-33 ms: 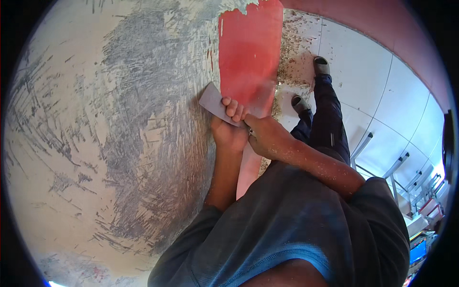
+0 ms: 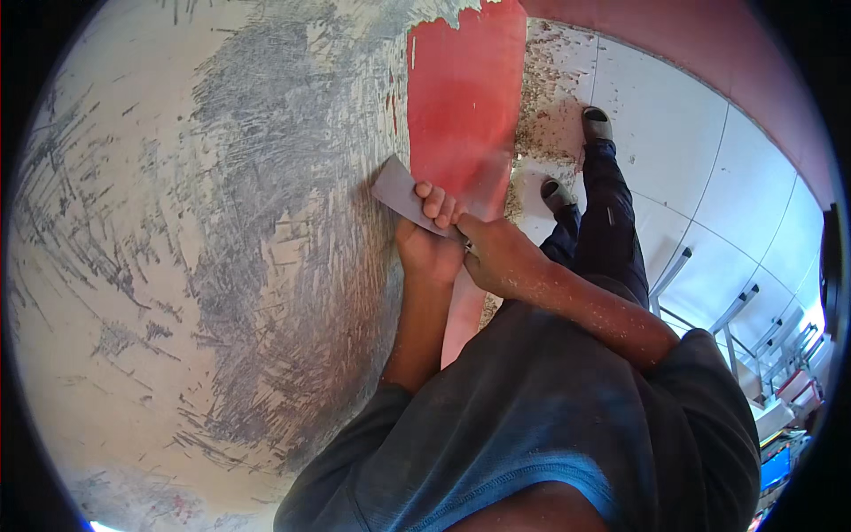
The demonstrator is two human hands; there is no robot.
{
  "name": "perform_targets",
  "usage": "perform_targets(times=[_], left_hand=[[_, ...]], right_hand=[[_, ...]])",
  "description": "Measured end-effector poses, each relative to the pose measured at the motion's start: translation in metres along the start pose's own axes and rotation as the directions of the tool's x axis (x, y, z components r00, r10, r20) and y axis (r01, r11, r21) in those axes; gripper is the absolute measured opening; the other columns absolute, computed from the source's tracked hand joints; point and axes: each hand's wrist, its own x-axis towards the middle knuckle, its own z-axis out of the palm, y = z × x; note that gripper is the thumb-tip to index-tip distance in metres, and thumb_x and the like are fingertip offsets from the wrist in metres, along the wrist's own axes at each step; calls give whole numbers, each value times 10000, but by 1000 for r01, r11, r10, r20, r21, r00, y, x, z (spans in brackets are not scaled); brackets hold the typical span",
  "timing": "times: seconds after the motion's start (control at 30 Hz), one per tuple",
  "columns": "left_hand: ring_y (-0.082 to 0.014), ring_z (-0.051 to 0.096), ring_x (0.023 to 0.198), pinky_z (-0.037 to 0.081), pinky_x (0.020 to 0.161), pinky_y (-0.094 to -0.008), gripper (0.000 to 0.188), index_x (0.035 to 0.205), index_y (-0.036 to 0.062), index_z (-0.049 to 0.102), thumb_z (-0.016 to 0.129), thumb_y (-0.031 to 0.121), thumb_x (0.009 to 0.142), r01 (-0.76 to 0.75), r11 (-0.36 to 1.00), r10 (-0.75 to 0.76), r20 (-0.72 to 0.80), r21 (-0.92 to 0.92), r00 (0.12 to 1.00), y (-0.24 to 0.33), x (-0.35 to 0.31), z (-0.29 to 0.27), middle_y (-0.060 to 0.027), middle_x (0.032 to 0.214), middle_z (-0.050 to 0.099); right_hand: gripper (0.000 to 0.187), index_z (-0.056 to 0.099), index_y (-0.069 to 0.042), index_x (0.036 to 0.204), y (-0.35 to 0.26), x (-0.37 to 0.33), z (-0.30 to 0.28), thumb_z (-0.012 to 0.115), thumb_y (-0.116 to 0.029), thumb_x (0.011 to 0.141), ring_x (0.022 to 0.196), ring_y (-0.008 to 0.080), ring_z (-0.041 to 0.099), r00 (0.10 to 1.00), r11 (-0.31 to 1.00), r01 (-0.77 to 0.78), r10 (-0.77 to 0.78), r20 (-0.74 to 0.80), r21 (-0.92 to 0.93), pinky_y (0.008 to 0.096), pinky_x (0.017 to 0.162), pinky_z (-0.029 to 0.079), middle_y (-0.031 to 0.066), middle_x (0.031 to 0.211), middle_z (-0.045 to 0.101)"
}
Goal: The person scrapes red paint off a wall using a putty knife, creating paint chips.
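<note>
A flat grey metal scraper (image 2: 398, 191) is held by both my hands, its wide edge against or very close to the scraped wall (image 2: 292, 151). My left hand (image 2: 430, 250) is closed around the blade, with fingertips curled over its upper face. My right hand (image 2: 503, 255) grips the handle end, which is mostly hidden by the fingers. Pale wall coating is scratched through to grey over a broad area. Beside it runs a red painted band (image 2: 463, 97) with a ragged upper edge. Pale specks of dust cling to my right forearm.
Brown flakes and crumbs (image 2: 551, 111) lie along the foot of the wall on white floor tiles (image 2: 660, 115). My feet in slippers stand on the right. Metal-legged furniture (image 2: 731, 310) and various items stand at the lower right. A reddish wall (image 2: 709, 35) curves along the upper right.
</note>
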Motion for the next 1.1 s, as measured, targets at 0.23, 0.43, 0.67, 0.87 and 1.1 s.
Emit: perform_targets(times=[0.23,0.43,0.67,0.87,1.1], left_hand=[[-106,437,588,341,623,-260,123,880,74,533,462,175,877,22,999,-21,-15,28,1000,5,2,-4,9,681,488],[-106,438,588,341,617,-264,117,880,78,536,465,171,870,18,1000,-18,-71,-2,997,0,-4,-5,12,682,488],[-106,441,596,341,616,-263,113,879,76,535,467,167,870,0,1000,-1,-16,-3,1000,-3,4,2,14,685,488],[-104,451,611,344,641,-255,124,891,85,542,477,189,874,13,998,-17,55,69,998,5,33,11,25,682,499],[-113,436,590,347,630,-263,87,869,111,533,480,179,878,-32,999,30,-59,-25,998,-11,32,20,22,673,495]], right_hand=[[211,474,12,918,3,1,5,546,-48,729,753,432,582,999,999,29,-29,15,38,501,648,450,258,746,580],[268,467,26,963,8,2,10,543,-14,709,742,440,574,998,995,59,-56,-42,79,483,643,461,281,734,561],[208,467,14,918,2,-4,-1,545,-40,733,720,426,587,999,999,16,-14,-41,52,509,631,453,261,728,578],[230,488,36,929,6,27,-26,547,-18,714,747,429,581,994,994,108,-108,-27,8,473,637,465,271,750,568],[220,506,37,910,11,18,-40,553,-22,703,753,424,582,988,987,150,-151,-13,-59,452,645,475,263,748,576]])
